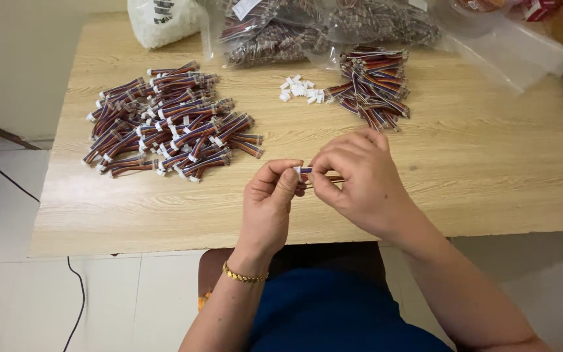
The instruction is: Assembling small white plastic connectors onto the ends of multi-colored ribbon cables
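The short multicoloured ribbon wire lead with a small white plastic connector (303, 170) sits pinched between both hands, above the near edge of the pale wooden table (490, 169). The tiny connector could slip from the fingertips, or seat crooked, I judge, since the grip is so slight. The left hand (268, 205) is closed on the connector end; the right hand (360, 179) pinches the wires, though its fingers hide the exact hold.

Matt wood-grain table (490, 163); glossy clear plastic bags (509, 45); white plastic connectors (301, 90).
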